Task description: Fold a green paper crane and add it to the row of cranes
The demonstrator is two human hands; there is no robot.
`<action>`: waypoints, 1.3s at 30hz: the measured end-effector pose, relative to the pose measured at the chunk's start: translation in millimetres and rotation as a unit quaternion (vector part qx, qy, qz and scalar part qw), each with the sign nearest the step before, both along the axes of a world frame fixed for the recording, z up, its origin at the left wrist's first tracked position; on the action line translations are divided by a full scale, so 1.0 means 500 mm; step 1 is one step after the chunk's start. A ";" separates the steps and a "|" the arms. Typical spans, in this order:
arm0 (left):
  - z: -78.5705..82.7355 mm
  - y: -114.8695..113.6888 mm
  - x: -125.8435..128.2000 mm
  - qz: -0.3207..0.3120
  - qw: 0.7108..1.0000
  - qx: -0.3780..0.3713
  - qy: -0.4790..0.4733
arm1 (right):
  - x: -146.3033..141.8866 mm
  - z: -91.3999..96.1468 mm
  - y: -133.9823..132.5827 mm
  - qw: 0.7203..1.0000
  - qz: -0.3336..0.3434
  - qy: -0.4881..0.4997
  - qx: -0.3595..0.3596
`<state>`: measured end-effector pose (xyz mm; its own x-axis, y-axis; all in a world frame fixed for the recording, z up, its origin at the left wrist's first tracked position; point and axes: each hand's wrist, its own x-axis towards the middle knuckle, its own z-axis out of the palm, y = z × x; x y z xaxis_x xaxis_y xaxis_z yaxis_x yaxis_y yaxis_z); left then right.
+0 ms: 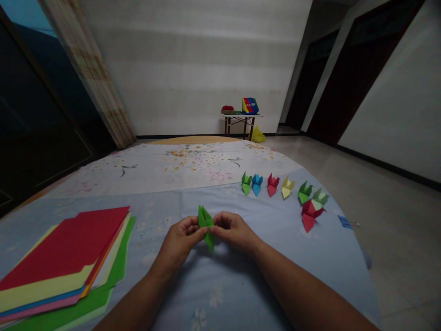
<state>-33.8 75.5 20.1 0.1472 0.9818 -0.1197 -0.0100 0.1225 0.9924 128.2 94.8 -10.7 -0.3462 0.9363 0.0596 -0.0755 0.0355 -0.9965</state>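
A folded green origami piece (206,220), narrow and pointed at both ends, is held upright just above the blue flowered cloth. My left hand (184,236) pinches its left side between thumb and fingers. From the right, my right hand (234,230) pinches the same piece, the two thumbs almost meeting across its middle. Part of the paper is hidden behind the thumbs and fingertips. Finished-looking paper cranes stand to the right, among them a blue crane (257,185), a yellow crane (287,187) and a large red crane (310,215).
A stack of coloured paper sheets (69,248), red on top, lies at the left of the round table. At the right edge a blue clip-like thing (345,222) sits on the cloth. Beyond the table, a small stand (241,116) holds a colourful box (250,105).
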 end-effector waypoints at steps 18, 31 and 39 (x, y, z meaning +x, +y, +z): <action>-0.006 0.002 0.001 0.010 1.000 0.013 0.011 | 0.010 0.012 0.008 0.999 -0.027 0.011 -0.032; -0.007 -0.003 0.011 0.002 0.997 0.043 0.070 | 0.014 0.003 0.010 0.996 -0.046 -0.063 0.032; -0.008 0.003 -0.002 0.008 0.988 0.078 0.132 | 0.015 0.009 0.011 0.995 -0.049 -0.075 0.048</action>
